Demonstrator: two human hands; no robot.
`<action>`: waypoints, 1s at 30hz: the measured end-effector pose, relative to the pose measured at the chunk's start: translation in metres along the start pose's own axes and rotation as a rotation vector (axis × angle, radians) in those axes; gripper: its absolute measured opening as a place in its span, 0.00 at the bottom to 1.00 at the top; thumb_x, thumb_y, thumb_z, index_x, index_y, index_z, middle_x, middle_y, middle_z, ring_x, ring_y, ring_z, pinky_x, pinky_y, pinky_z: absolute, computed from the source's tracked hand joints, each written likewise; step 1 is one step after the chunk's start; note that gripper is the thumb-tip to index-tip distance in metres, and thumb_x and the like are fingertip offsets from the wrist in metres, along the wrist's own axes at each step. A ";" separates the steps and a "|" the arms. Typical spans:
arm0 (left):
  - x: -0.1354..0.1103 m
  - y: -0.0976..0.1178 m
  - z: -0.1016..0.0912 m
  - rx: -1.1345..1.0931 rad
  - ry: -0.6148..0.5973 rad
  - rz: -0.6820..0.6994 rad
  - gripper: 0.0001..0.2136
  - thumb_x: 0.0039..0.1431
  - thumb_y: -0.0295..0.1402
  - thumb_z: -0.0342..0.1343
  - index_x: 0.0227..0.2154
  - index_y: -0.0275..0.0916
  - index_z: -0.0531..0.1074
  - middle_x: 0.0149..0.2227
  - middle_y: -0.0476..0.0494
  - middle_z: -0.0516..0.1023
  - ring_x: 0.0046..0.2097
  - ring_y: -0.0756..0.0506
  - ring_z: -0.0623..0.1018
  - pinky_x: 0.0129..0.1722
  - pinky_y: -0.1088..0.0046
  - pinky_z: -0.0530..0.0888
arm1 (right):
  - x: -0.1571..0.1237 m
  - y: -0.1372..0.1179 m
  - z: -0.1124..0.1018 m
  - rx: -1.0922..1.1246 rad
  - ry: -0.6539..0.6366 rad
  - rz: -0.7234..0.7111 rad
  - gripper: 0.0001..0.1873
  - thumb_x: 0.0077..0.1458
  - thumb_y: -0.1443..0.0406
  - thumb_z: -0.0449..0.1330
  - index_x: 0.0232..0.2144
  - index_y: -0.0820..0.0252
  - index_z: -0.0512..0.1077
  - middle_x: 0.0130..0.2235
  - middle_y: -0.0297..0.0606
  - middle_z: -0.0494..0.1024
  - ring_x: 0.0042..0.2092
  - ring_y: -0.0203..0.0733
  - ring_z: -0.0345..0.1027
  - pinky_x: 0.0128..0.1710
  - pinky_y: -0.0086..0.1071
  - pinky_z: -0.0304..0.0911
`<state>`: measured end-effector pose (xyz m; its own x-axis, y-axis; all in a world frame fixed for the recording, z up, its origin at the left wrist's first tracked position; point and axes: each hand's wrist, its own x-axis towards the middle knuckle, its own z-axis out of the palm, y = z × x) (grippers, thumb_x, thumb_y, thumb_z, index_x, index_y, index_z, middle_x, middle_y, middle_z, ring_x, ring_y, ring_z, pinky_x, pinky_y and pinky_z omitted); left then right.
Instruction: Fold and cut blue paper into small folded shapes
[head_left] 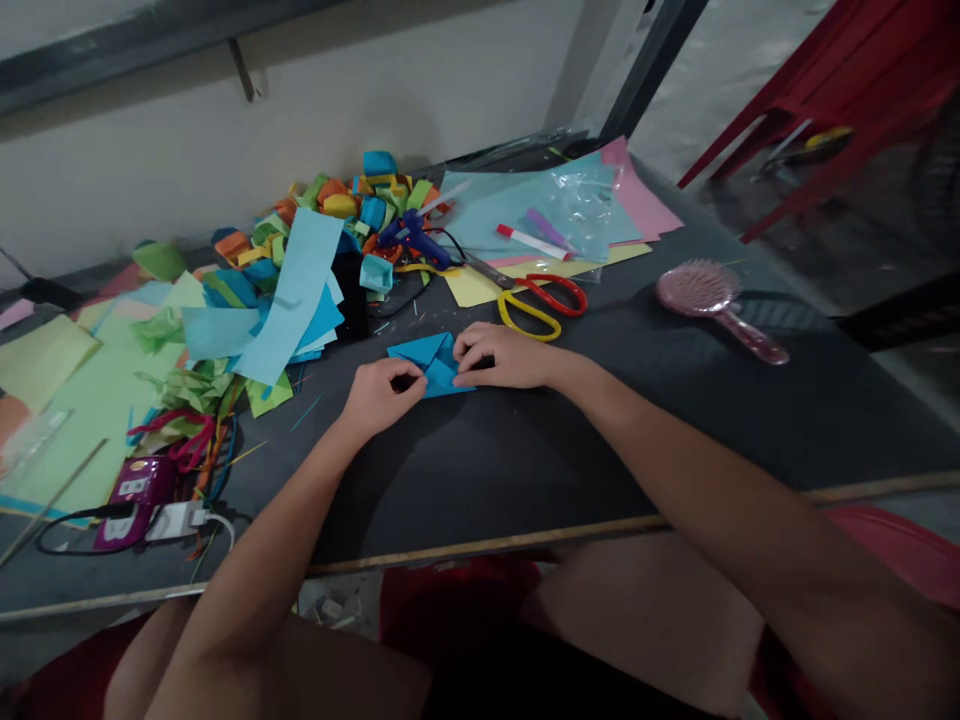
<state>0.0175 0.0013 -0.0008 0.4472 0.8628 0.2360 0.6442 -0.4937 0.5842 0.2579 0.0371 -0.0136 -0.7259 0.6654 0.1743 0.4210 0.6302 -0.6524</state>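
Observation:
A blue sheet of origami paper (426, 350), folded into overlapping triangular flaps, lies on the dark table between my hands. My left hand (381, 395) pinches its left lower edge, with thumb and fingertips closed together. On the paper's right side, my right hand (502, 355) has its fingers curled and closed on a flap. The fingertips hide parts of the paper's edges. Just behind my right hand rest scissors (544, 300) with one red and one yellow handle.
Behind are a heap of folded colored paper pieces (337, 205), a blue glue gun (412, 238), light blue strips (292, 295) and a red-capped marker (534, 242). A pink hairbrush (716, 305) lies right. A purple device (135, 500) with cables sits left, near the table's front edge (487, 545).

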 end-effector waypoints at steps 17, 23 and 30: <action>0.002 -0.022 -0.019 0.106 -0.018 0.183 0.14 0.61 0.33 0.55 0.48 0.38 0.74 0.37 0.44 0.82 0.41 0.47 0.79 0.41 0.70 0.75 | 0.001 -0.007 0.008 0.029 0.074 0.029 0.09 0.55 0.57 0.64 0.28 0.54 0.77 0.34 0.38 0.80 0.45 0.47 0.67 0.48 0.42 0.63; 0.005 -0.031 -0.018 0.188 -0.124 0.270 0.10 0.61 0.31 0.53 0.42 0.39 0.78 0.42 0.42 0.82 0.47 0.43 0.78 0.47 0.62 0.75 | 0.003 -0.008 0.013 0.040 0.124 0.016 0.11 0.55 0.56 0.64 0.26 0.55 0.78 0.32 0.38 0.80 0.41 0.45 0.67 0.46 0.40 0.62; 0.004 -0.017 -0.013 -0.140 0.199 0.271 0.07 0.60 0.34 0.58 0.37 0.40 0.79 0.38 0.42 0.83 0.43 0.46 0.80 0.45 0.66 0.76 | 0.006 -0.007 0.017 0.038 0.130 0.016 0.11 0.53 0.55 0.64 0.25 0.55 0.77 0.31 0.36 0.81 0.39 0.44 0.67 0.44 0.39 0.59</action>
<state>0.0002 0.0141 0.0006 0.4517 0.7141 0.5349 0.4218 -0.6992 0.5773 0.2411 0.0297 -0.0209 -0.6417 0.7231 0.2557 0.4095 0.6049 -0.6829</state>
